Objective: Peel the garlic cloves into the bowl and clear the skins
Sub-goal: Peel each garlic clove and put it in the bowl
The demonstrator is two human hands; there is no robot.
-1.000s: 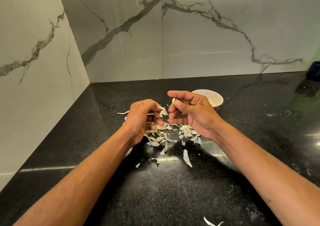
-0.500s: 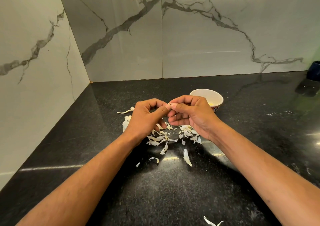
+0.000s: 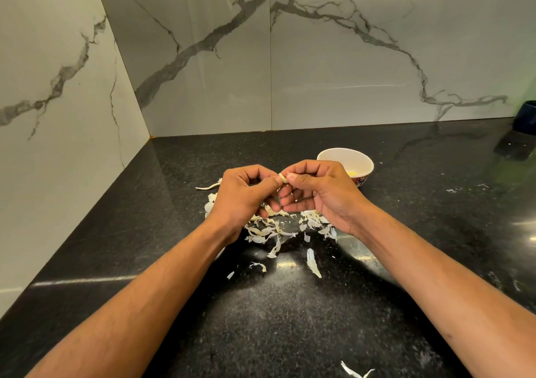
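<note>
A small pale garlic clove (image 3: 282,177) is pinched between the fingertips of both hands, held above the counter. My left hand (image 3: 246,195) pinches it from the left with thumb and curled fingers. My right hand (image 3: 319,193) pinches it from the right, thumb on top. Most of the clove is hidden by the fingers. Just behind my right hand stands a white bowl (image 3: 359,160) with a patterned outside and something yellowish inside. Several loose garlic skins (image 3: 269,232) lie scattered on the black counter under and in front of the hands.
The black speckled counter (image 3: 290,319) meets marble walls at the left and back. A long skin piece (image 3: 313,263) lies nearer me, and another skin scrap (image 3: 355,372) sits at the bottom edge. A dark blue object (image 3: 526,116) stands at the far right.
My hands were apart a second ago, the right one alone holding the clove. They have come together, and both now pinch the clove between their fingertips.
</note>
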